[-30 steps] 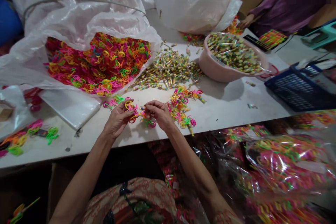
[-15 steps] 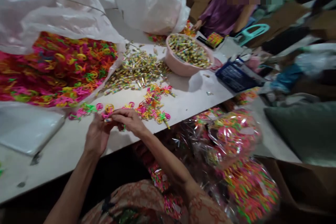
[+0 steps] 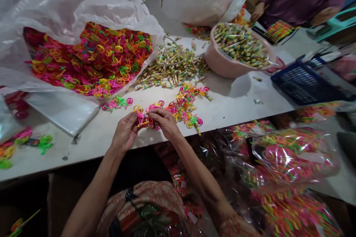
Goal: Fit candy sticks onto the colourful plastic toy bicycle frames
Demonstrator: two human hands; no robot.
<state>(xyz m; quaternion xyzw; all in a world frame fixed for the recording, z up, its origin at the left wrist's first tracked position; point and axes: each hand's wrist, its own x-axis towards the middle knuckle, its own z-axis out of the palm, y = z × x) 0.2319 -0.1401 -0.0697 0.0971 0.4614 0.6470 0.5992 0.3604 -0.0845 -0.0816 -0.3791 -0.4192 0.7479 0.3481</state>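
Over the near edge of the white table, my left hand (image 3: 125, 130) pinches a small pink plastic toy piece (image 3: 141, 119) between thumb and fingers. My right hand (image 3: 167, 124) is closed at the other side of that piece, thumb and forefinger pressed together on its end. The fingers hide part of it, and yellow and red bits show close by. Just beyond my right hand lies a loose pile of colourful plastic toys (image 3: 185, 102), some joined to small tubes. Behind it spreads a heap of small clear tubes with coloured contents (image 3: 175, 61).
A large white plastic bag (image 3: 155, 39) spills bright plastic pieces (image 3: 111, 57) at left. A pink basin (image 3: 222, 63) holds more tubes; a blue basket (image 3: 303, 81) stands right of it. Clear sleeves (image 3: 66, 111) lie at left. Filled bags (image 3: 294, 152) sit below right. Another person (image 3: 294, 0) sits across.
The view has swung left and down, so the table things sit further right in the picture. Both hands stay together at the pink piece.
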